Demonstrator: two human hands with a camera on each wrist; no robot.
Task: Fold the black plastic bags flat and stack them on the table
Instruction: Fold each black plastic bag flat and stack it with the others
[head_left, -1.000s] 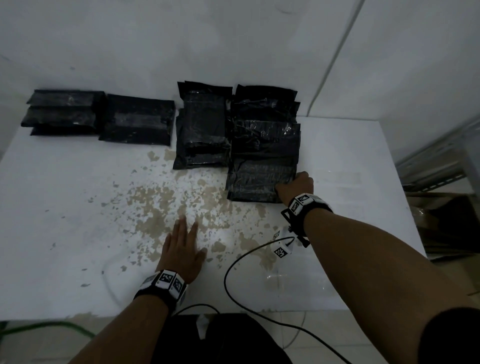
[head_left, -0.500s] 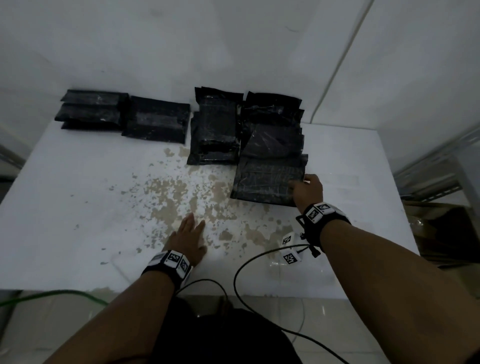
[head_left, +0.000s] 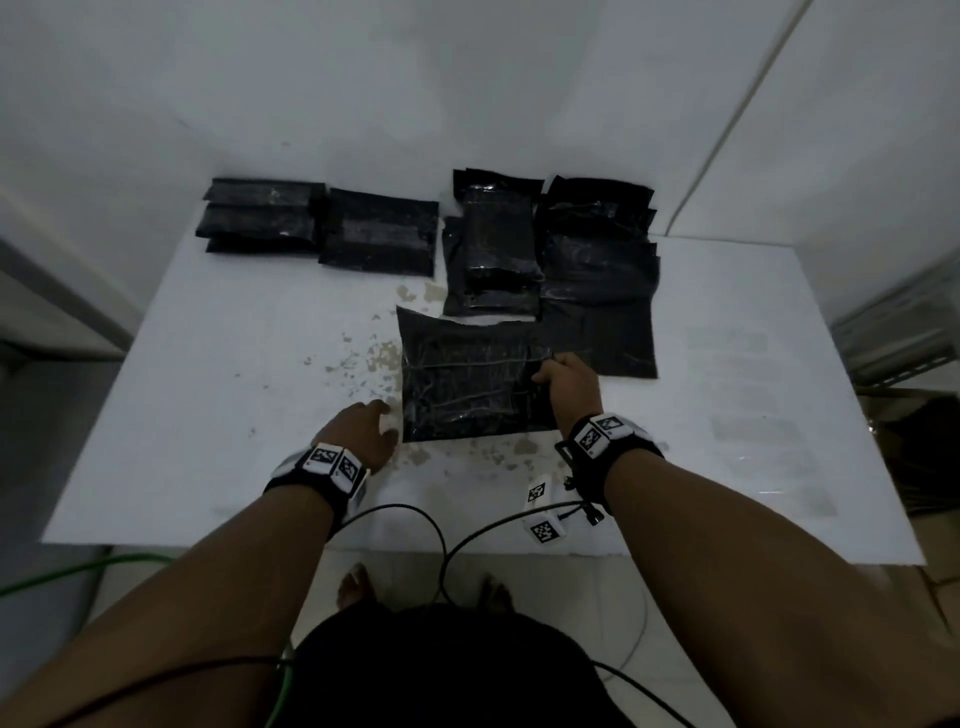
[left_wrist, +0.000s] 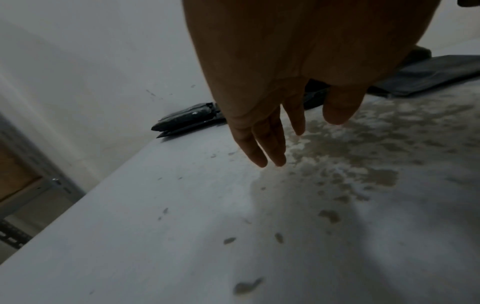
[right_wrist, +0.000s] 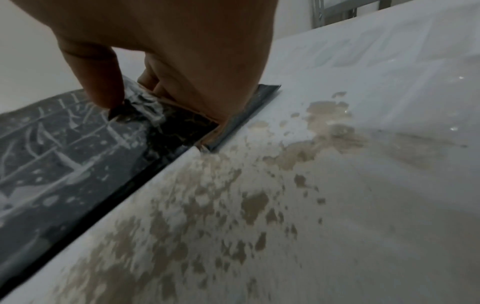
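One black plastic bag (head_left: 467, 384) lies flat on the white table (head_left: 218, 415), near its middle. My right hand (head_left: 558, 371) pinches the bag's right edge; in the right wrist view the thumb and fingers (right_wrist: 103, 86) clamp the crinkled black bag (right_wrist: 64, 156). My left hand (head_left: 371, 423) hovers with straight fingers just left of the bag's near-left corner, not touching it. In the left wrist view its fingers (left_wrist: 262, 148) hang above the stained table. Behind, a pile of unfolded bags (head_left: 597, 260) lies at the back right.
Folded bag stacks (head_left: 260, 215) (head_left: 379, 234) sit at the back left against the wall, another stack (head_left: 493, 249) at the back centre. Brown patches (head_left: 379, 358) mark the tabletop. Cables (head_left: 441, 525) and tagged blocks (head_left: 543, 512) hang at the front edge. A metal shelf (head_left: 893, 332) stands right.
My right hand has pulled one bag off the back-right pile toward the front and middle of the table. My left hand lifted off the table and moved right, toward the bag.
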